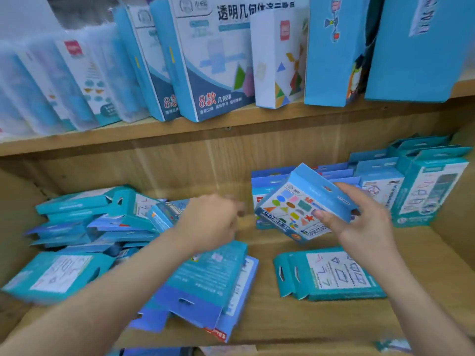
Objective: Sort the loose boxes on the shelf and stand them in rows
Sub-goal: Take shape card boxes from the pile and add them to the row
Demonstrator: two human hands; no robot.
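Note:
My right hand (359, 222) grips a blue box printed with coloured shapes (295, 209), tilted in the air in front of a row of standing boxes (380, 181) at the back right of the lower shelf. My left hand (210, 222) hovers blurred above the shelf's middle, fingers loosely curled, holding nothing. A loose heap of blue boxes (97, 222) lies at the left. Two blue boxes (203, 291) lie flat under my left forearm. Teal boxes with line drawings lie flat at the front right (331, 276) and front left (56, 273).
The wooden lower shelf (321, 319) has side walls left and right and a wooden back panel (180, 163). Above it, an upper shelf (205, 127) holds larger blue and white boxes (213, 60) standing in a row.

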